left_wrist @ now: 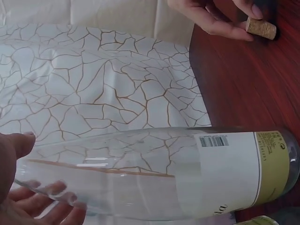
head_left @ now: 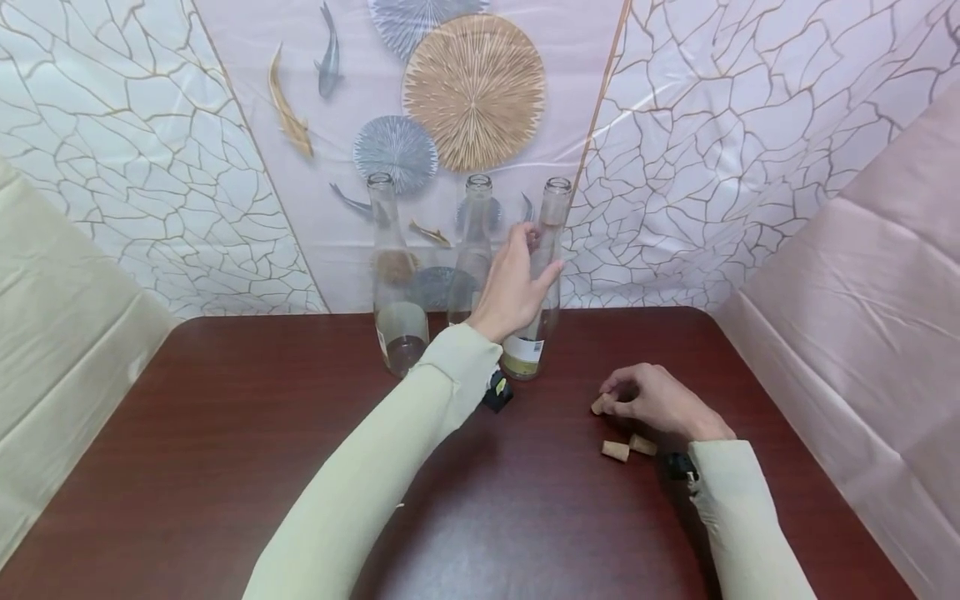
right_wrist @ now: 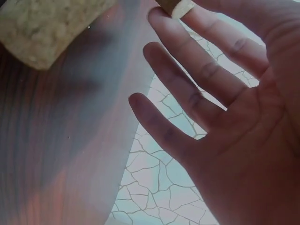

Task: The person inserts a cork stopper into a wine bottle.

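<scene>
Bright, even light; right-wrist view blurred, backlit.

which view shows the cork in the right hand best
The left wrist view: the small tan cork lies sharp and whole on the dark red-brown table, pinched at its end by the right hand. The head view shows it small, half hidden. The right wrist view catches only its tip at the frame edge.

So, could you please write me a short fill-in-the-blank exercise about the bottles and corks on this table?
1. The number of glass bottles standing at the back of the table is ____.
2. The left hand grips the bottle farthest to the ____.
3. The right hand pinches a ____.
4. The number of loose corks beside that hand is ____.

Missing words: three; right; cork; two
</scene>
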The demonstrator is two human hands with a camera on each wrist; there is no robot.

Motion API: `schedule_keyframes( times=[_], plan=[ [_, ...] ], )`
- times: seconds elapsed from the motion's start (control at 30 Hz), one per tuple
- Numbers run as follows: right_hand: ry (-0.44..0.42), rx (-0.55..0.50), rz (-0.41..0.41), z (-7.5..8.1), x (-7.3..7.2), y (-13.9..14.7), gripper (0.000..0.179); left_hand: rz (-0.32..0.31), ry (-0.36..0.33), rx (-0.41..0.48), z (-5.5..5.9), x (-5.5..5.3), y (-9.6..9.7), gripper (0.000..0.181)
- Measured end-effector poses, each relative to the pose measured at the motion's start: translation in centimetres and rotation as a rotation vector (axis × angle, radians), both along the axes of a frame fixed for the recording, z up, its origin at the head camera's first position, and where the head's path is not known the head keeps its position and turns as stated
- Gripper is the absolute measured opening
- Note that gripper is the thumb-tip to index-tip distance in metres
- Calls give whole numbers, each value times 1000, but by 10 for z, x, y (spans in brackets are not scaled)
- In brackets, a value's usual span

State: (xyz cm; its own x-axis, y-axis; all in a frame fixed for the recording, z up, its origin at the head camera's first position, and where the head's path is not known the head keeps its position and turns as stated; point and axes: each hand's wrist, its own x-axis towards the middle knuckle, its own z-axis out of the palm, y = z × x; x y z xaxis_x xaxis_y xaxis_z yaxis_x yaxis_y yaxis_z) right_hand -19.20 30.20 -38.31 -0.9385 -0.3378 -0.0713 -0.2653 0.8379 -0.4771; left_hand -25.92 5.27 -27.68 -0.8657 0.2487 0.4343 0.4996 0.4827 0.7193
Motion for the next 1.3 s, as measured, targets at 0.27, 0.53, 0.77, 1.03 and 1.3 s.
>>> schedule_keyframes(
  times=[0.27,0.53,0.77,1.03,1.3],
  plan=[
    [89,42,-16,-1,-1,-6,14,-24,-53,11,6,-1,2,35],
    [190,93,1,4,-1,-12,12,-46,-1,-1,5,4,-2,31],
    [240,149,24,14,4,-12,17,-103,88,-15,4,15,-11,32],
    [287,169,96,23,9,-13,14,-131,124,-34,2,33,-23,31],
    [303,162,163,31,14,-13,8,-137,130,-3,2,48,-42,29]
  ],
)
